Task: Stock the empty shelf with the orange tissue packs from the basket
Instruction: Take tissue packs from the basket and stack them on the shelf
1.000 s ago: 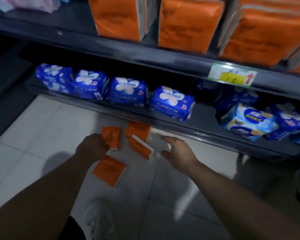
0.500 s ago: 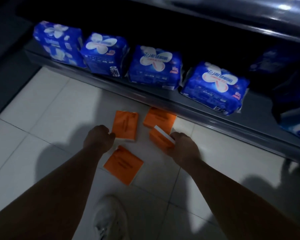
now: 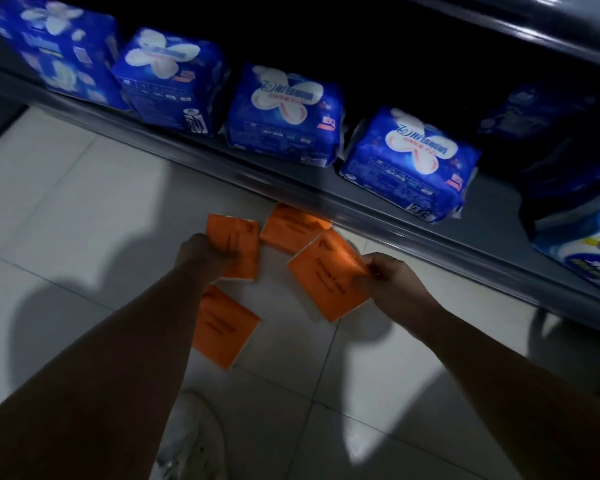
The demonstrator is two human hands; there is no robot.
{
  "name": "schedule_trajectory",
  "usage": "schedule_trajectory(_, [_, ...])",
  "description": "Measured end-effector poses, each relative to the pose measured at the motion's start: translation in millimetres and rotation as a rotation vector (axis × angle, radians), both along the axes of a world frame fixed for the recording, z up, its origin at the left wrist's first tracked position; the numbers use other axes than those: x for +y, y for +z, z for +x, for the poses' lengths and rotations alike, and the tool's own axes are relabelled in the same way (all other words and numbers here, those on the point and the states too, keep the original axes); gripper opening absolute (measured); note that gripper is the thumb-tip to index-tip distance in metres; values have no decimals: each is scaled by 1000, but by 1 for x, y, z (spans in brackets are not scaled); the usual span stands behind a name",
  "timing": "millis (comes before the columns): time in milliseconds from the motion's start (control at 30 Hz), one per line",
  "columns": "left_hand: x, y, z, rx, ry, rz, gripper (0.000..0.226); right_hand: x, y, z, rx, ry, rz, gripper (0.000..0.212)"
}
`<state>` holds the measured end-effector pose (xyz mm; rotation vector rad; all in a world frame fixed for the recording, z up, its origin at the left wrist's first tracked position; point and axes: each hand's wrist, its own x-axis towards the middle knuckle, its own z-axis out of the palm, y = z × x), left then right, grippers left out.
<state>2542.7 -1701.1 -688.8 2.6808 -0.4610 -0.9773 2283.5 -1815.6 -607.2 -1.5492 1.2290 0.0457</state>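
Note:
Several orange tissue packs lie on the pale tiled floor in front of the bottom shelf. My left hand (image 3: 208,254) grips one orange pack (image 3: 238,242) by its left edge. My right hand (image 3: 392,282) holds a second orange pack (image 3: 326,278) by its right edge, its face tilted up toward me. A third pack (image 3: 291,228) rests flat against the shelf's foot. A fourth pack (image 3: 222,327) sits on the tiles below my left wrist. No basket is in view.
The bottom shelf (image 3: 326,199) carries a row of blue tissue bundles (image 3: 284,116) and a white-and-blue roll pack (image 3: 589,251) at the right. My white shoe (image 3: 191,441) stands on the tiles at the bottom of the frame.
The view dropped from the upper shelf toward the floor. Both hands reached down and closed on a pack each; the right one has tipped its pack up off the tiles.

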Motion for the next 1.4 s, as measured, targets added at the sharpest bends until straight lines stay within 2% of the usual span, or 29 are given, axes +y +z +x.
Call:
schedule_trajectory(167, [10, 25, -15, -33, -36, -42, 59, 0, 28, -9, -78, 9, 47, 15])
schedule_trajectory(333, [23, 77, -34, 60, -90, -197, 59, 2, 72, -28, -79, 38, -3, 12])
schedule_trajectory(533, [27, 172, -68, 152, -209, -227, 83, 5, 141, -70, -70, 21, -152, 23])
schedule_trajectory(667, [22, 226, -96, 105, -307, -242, 58, 9, 195, -106, -141, -50, -129, 25])
schedule_trajectory(800, [15, 278, -127, 97, -364, -297, 51, 14, 247, -153, -161, -105, -187, 35])
schedule_trajectory(900, [10, 317, -157, 99, -374, -352, 51, 16, 283, -192, -105, -118, -303, 30])
schedule_trajectory(1067, [-7, 374, -212, 6, -426, -537, 61, 22, 327, -256, -127, -250, -404, 24])
schedule_trajectory(1133, [-17, 392, -234, 38, -413, -610, 51, 24, 343, -281, -112, -295, -462, 24])
schedule_trajectory(1233, [-34, 415, -269, 115, -441, -731, 24, 27, 365, -317, -98, -385, -544, 29])
schedule_trajectory(1400, [-58, 450, -331, 270, -506, -806, 28, 29, 394, -376, -106, -496, -667, 24])
